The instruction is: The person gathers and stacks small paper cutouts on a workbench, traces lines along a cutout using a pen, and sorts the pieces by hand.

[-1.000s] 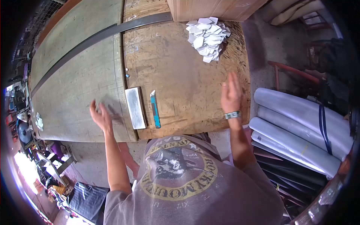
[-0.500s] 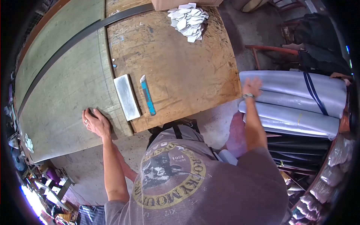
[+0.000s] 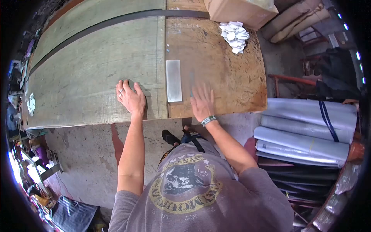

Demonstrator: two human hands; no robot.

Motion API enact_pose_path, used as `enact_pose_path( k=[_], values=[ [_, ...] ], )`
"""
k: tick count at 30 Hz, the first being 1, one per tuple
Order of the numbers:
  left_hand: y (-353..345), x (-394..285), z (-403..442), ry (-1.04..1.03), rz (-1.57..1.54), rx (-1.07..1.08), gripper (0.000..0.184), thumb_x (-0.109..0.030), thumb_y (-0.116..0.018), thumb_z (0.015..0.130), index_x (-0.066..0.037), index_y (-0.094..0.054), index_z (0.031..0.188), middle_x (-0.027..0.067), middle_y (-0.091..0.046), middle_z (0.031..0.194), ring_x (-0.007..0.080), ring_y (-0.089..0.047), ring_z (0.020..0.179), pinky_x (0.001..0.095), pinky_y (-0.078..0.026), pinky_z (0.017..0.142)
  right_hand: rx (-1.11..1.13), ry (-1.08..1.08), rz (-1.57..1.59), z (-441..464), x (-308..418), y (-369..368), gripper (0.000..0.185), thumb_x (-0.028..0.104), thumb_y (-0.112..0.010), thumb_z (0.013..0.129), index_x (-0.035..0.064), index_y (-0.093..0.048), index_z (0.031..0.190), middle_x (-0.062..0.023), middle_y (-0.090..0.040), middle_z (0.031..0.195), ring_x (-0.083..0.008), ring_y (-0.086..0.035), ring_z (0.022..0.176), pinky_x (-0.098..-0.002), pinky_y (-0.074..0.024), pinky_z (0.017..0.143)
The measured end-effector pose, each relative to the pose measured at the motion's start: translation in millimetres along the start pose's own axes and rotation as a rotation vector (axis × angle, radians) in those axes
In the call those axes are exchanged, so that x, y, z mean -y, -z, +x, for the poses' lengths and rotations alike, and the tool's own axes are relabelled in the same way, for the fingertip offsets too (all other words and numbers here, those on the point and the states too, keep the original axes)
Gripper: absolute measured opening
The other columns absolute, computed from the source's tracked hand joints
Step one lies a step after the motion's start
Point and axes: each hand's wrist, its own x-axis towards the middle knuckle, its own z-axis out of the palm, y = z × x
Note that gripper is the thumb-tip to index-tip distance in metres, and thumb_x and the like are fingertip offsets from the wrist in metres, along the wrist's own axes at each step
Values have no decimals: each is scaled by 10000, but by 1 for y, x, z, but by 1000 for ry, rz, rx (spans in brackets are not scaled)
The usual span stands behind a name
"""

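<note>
My left hand lies on the green part of the worktable, fingers spread, with a ring showing and nothing held. Over the wooden part near the front edge is my right hand, blurred, its fingers stretched out. Just beyond its fingertips the blue cutter shows only as a faint smear, partly hidden. Between my hands lies a pale rectangular block, beside the seam of the two table surfaces. A heap of white cut pieces sits at the back right.
A cardboard box stands at the table's back. Along the table lies a long dark metal strip. Small white scraps are at the far left. Plastic-wrapped rolls are stacked on the right, below a red bar.
My right hand has come from above the rolls to the wooden surface near the cutter. My left hand still rests on the green surface. The view has shifted.
</note>
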Motion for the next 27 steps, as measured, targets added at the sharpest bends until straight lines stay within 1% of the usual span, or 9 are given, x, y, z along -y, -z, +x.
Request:
enact_pose_path(
  k=[4,7,9,12,14,20,25,26,27],
  values=[
    [7,-10,1,50,-10,11,456,-294,-645,986,-30,-599,1355,195,-515,1529,361,-393,1483,501,-284,1217,57,60,-48,10,16,-2,592,364,-445,1095,140,-373,1638,-87,-313,1719,-337,-197,1610,-613,-137,1278],
    [11,-16,5,85,46,28,446,-294,-639,993,-27,-596,1349,182,-519,1522,352,-402,1473,500,-307,1199,87,96,121,20,15,-3,591,362,-446,1095,137,-377,1637,-99,-316,1716,-337,-217,1604,-608,-151,1276],
    [17,-26,6,90,59,75,449,-303,-634,998,-33,-588,1354,177,-508,1531,356,-407,1465,503,-317,1186,0,46,107,42,1,5,592,358,-447,1091,119,-378,1629,-152,-311,1709,-347,-254,1590,-584,-176,1278],
    [18,-32,5,91,90,98,448,-310,-616,1011,-32,-580,1361,171,-508,1532,356,-421,1453,500,-327,1174,-124,-67,3,90,-51,4,612,390,-437,1090,116,-361,1632,-156,-303,1710,-348,-254,1587,-573,-187,1278],
    [12,-26,3,95,115,81,445,-314,-603,1021,-41,-575,1372,155,-499,1540,346,-413,1460,498,-327,1172,-109,-124,-78,113,-96,12,625,424,-418,1090,126,-358,1636,-158,-285,1717,-341,-231,1596,-563,-173,1285],
    [4,-18,3,91,133,88,447,-329,-587,1036,-61,-560,1392,125,-467,1561,330,-394,1469,504,-313,1176,-17,-287,-254,73,-212,58,699,543,-311,1095,155,-275,1675,-94,-199,1758,-320,-143,1624,-568,-125,1292],
    [2,-12,5,85,147,92,449,-327,-582,1037,-57,-557,1395,131,-466,1565,335,-376,1480,505,-298,1186,-114,-850,-268,64,-319,101,691,533,-308,1094,145,-294,1665,-138,-188,1754,-340,-140,1621,-616,-159,1270],
    [2,-15,5,93,146,91,449,-326,-581,1038,-56,-557,1395,133,-466,1565,336,-376,1481,505,-296,1188,-118,-887,-267,72,-322,113,683,529,-319,1093,153,-305,1662,-141,-200,1751,-343,-143,1620,-619,-165,1268],
    [3,-18,3,103,145,94,448,-325,-581,1038,-55,-557,1394,134,-467,1566,337,-375,1481,505,-294,1189,-59,-745,-260,78,-319,119,676,523,-325,1094,163,-301,1665,-131,-206,1751,-340,-140,1621,-617,-159,1271]
  ],
)
